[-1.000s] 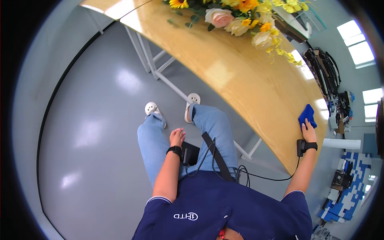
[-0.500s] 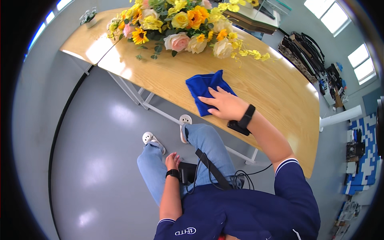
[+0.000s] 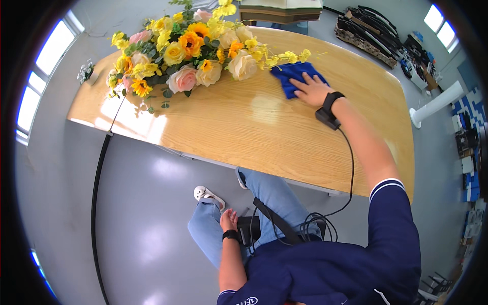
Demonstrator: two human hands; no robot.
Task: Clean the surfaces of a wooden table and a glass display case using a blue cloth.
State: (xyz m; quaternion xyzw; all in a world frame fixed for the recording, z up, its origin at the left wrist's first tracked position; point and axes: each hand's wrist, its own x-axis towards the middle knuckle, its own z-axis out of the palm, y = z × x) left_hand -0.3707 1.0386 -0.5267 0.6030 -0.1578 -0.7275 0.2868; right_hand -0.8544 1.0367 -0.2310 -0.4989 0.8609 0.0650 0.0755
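Blue cloth (image 3: 290, 76): crumpled flat on the worktop, pinned under the right hand, just short of the nearest yellow blooms.
Right hand (image 3: 311, 89): arm stretched far forward, palm down, fingers spread and pressing on the cloth; black band with a small box at the wrist (image 3: 328, 109), a thin cable trailing back toward the body.
Left hand (image 3: 228, 220): low beside the thigh, resting on the jeans, fingers loosely together, holding nothing; black band at the wrist; a dark pouch on a strap (image 3: 249, 230) just beside it.
Flower arrangement (image 3: 193, 48): just beyond and left of the right hand; roses and sunflower-like heads in yellow, orange, cream and pink, with green leaves, lying along the far side of the worktop.
Risk, flowers: likely snag or push on the thin yellow sprays if the cloth sweeps any further left, since the blooms sit almost against it.
Risk, cable: possible catch of the wrist cable on the worktop's near edge, with the arm at full reach.
Worktop (image 3: 264, 137): pale wood grain, glossy, long with rounded corners; bright window glare left of the right hand.
Floor (image 3: 142, 213): grey, shiny, below the left hand; a black cable (image 3: 96, 173) running down from the worktop's left end.
Room: windows at far left and upper right; cluttered shelves and a white post (image 3: 437, 104) well to the right of the right hand.
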